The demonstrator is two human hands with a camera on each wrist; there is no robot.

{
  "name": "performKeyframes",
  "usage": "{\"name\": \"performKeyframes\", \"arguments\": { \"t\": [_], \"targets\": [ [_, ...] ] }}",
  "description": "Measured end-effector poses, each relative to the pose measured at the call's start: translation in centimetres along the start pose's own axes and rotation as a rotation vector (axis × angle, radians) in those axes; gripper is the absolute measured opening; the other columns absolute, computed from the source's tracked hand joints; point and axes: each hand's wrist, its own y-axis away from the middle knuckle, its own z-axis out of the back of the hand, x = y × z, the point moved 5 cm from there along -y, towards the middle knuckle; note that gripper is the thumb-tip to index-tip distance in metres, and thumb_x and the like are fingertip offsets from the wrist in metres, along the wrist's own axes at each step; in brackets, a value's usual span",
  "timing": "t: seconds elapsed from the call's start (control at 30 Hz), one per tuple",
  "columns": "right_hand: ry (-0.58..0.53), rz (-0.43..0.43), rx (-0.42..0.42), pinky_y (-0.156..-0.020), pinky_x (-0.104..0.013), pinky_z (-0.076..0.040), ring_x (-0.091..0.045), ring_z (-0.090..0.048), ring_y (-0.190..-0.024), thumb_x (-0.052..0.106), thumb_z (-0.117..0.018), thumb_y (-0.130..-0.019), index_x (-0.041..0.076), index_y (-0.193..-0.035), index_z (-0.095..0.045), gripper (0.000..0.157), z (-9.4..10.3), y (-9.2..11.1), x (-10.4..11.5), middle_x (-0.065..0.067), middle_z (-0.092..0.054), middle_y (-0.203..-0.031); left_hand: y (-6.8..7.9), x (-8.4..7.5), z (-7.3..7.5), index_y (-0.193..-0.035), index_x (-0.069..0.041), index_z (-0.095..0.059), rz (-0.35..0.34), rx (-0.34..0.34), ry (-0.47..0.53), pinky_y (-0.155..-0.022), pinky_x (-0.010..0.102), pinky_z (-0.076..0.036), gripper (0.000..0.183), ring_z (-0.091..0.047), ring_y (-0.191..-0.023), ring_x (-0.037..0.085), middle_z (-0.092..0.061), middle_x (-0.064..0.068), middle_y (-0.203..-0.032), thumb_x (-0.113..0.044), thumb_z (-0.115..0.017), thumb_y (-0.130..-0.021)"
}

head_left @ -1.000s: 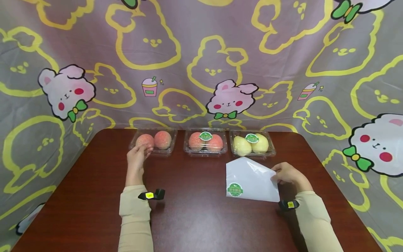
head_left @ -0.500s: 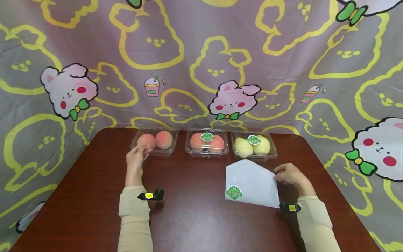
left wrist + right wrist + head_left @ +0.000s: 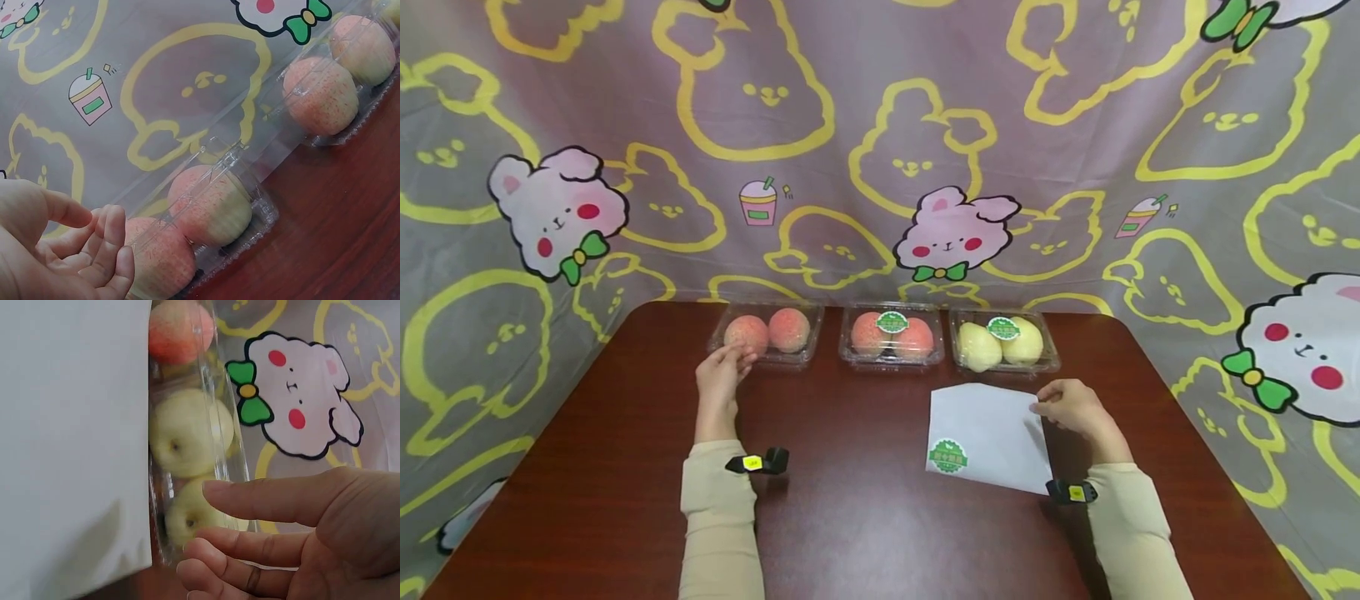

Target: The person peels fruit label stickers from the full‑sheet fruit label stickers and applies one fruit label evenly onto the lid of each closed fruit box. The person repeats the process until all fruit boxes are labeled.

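Observation:
In the head view, my left hand (image 3: 725, 367) hovers at the front left corner of a clear plastic box (image 3: 811, 321) holding two pink peaches. In the left wrist view its fingers (image 3: 111, 232) are loosely curled near a peach (image 3: 164, 259), with nothing visible between them and the thumb. A white sheet (image 3: 985, 429) with a round green sticker (image 3: 947, 456) lies at the right of the table. My right hand (image 3: 1073, 408) is at its upper right corner. In the right wrist view the thumb and fingers are apart beside the sheet's edge, with no paper between them.
Along the table's (image 3: 850, 467) back edge stand two more clear boxes, a peach box (image 3: 846, 354) and a box of yellow pears (image 3: 1048, 354), each with a green sticker on its lid. A patterned curtain (image 3: 820, 183) hangs behind and at both sides.
My right hand and the white sheet have shifted left. The sheet, bent a second ago, now looks flatter. The left hand has barely moved.

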Motion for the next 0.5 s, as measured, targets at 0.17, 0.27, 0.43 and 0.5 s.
{"name": "performKeyframes", "arguments": {
  "t": [0.17, 0.27, 0.43, 0.5],
  "targets": [
    [-0.011, 0.066, -0.008, -0.059, -0.027, -0.050, -0.020, -0.062, -0.071, 0.020, -0.068, -0.087, -0.007, -0.106, -0.062, 0.034, -0.6, -0.3, 1.5, -0.012, -0.065, -0.079, -0.3, 0.0, 0.0, -0.129, 0.001, -0.055, -0.011, -0.010, 0.031, -0.076, 0.011, -0.052, 0.035, -0.062, -0.070, -0.007, -0.062, -0.020, -0.071, -0.019, -0.044, -0.102],
    [-0.040, 0.094, -0.007, -0.058, -0.026, -0.050, -0.020, -0.065, -0.072, 0.021, -0.067, -0.088, -0.007, -0.106, -0.063, 0.033, -1.2, -0.5, 2.5, -0.011, -0.067, -0.080, -0.4, 0.1, 0.0, -0.127, 0.002, -0.055, -0.019, -0.013, 0.056, -0.074, 0.012, -0.052, 0.033, -0.062, -0.068, -0.007, -0.062, -0.021, -0.068, -0.016, -0.045, -0.101],
    [-0.093, 0.139, 0.014, -0.058, -0.023, -0.049, -0.015, -0.064, -0.068, 0.021, -0.064, -0.091, -0.006, -0.105, -0.064, 0.031, -2.1, -0.7, 4.4, -0.014, -0.069, -0.081, -0.6, 0.5, 0.0, -0.126, 0.002, -0.057, -0.014, -0.031, 0.072, -0.073, 0.012, -0.052, 0.032, -0.062, -0.068, -0.008, -0.063, -0.021, -0.067, -0.013, -0.044, -0.101],
    [-0.120, 0.157, 0.023, -0.059, -0.023, -0.049, -0.013, -0.063, -0.066, 0.020, -0.064, -0.091, -0.007, -0.104, -0.064, 0.030, -2.5, -0.8, 5.1, -0.014, -0.069, -0.078, -0.5, 0.6, 0.0, -0.127, 0.001, -0.057, -0.012, -0.039, 0.069, -0.074, 0.012, -0.052, 0.033, -0.061, -0.068, -0.008, -0.062, -0.021, -0.067, -0.012, -0.043, -0.101]
  ]
}}
